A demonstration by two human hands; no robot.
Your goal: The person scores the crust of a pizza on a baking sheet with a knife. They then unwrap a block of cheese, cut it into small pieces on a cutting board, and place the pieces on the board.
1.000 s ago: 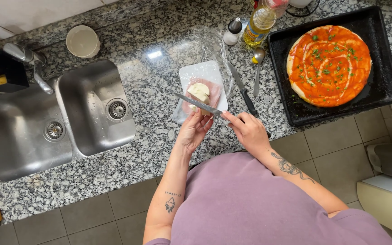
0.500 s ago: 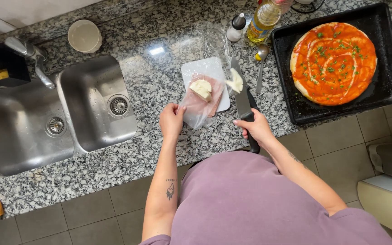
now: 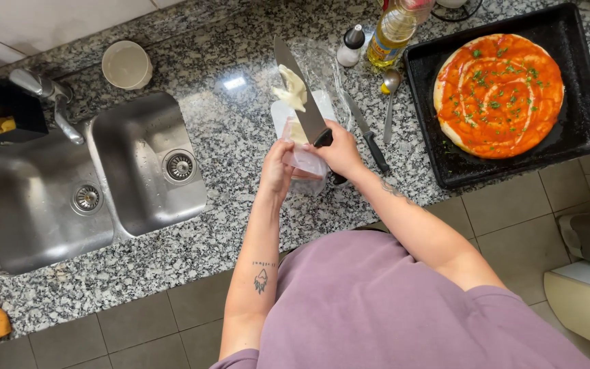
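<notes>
Right hand (image 3: 341, 152) grips the knife (image 3: 300, 89), and the blade has swung up since a moment ago, a pale cheese slice (image 3: 292, 87) now riding on it above the board (image 3: 288, 113). Left hand (image 3: 276, 169) has closed on the bag (image 3: 306, 164). Sink (image 3: 138, 205) left, pizza tray (image 3: 582, 130) right; counter edge close behind, open granite ahead.

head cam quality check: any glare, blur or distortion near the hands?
Head view: a bright glare patch on the granite counter beside the knife; sink steel reflects light. Left hand and right hand look sharp, no motion blur. Even daylight, soft shadows. Mild wide-angle bending at the frame edges.
</notes>
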